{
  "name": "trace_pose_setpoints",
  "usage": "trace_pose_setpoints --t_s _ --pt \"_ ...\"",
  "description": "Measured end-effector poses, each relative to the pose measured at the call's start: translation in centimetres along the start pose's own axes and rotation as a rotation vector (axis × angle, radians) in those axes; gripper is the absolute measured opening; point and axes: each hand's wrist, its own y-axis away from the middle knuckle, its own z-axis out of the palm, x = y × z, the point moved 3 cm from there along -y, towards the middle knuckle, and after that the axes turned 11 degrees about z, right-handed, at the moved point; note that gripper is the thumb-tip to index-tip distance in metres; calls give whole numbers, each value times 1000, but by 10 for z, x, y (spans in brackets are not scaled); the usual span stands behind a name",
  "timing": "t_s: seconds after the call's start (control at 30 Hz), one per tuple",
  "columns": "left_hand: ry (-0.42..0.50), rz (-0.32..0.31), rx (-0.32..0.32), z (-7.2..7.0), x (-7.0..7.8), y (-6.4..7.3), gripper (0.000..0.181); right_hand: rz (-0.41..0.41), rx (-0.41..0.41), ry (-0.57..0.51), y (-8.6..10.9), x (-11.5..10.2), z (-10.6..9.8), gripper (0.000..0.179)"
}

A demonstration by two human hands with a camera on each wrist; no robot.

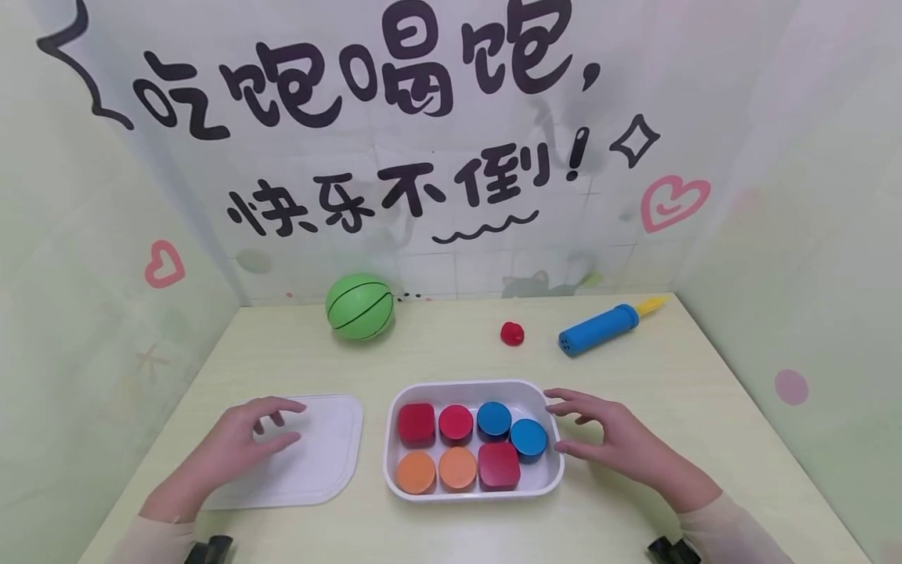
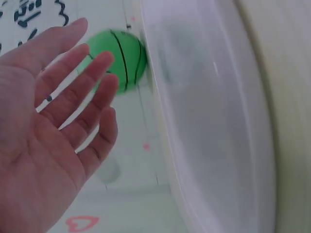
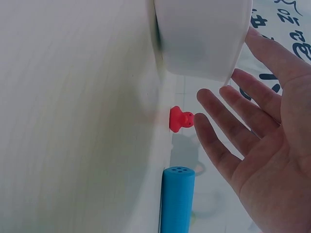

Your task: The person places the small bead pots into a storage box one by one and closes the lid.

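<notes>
A white plastic box (image 1: pixel 474 498) stands mid-table, holding two red rounded-square pieces (image 1: pixel 416 424), one red round piece (image 1: pixel 456 424), two blue round pieces (image 1: pixel 494 421) and two orange round pieces (image 1: pixel 458 468). At its right end is my right hand (image 1: pixel 611 439), fingers spread and gently bent; in the right wrist view the fingertips reach the box's rim, though firm contact is hard to judge. My left hand (image 1: pixel 236 446) hovers over a flat white lid (image 1: pixel 320 458) left of the box. Its fingers are loosely bent with nothing held, as the left wrist view confirms.
Behind the lid and box sits a green ball (image 1: pixel 360 307) with black lines. A small red duck-like toy (image 1: pixel 512 334) and a blue hand pump (image 1: pixel 599 329) with a yellow nozzle lie at the back right. Printed cloth walls (image 1: pixel 451 270) border the table.
</notes>
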Motion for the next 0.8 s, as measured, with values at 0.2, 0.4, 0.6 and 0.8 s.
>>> trace_pose_setpoints --t_s 0.2,0.4,0.6,0.8 --pt "-97 -159 -72 -17 -39 24 38 9 -8 -6 0 -1 -1 61" --pt "-120 -240 -87 -36 -71 50 43 7 -29 -13 0 0 -1 73" --pt "-63 -335 -178 -45 -94 66 53 2 -26 -19 0 0 -1 73" --pt "-58 -328 -133 -49 -101 76 53 -5 -29 -20 1 -2 0 74"
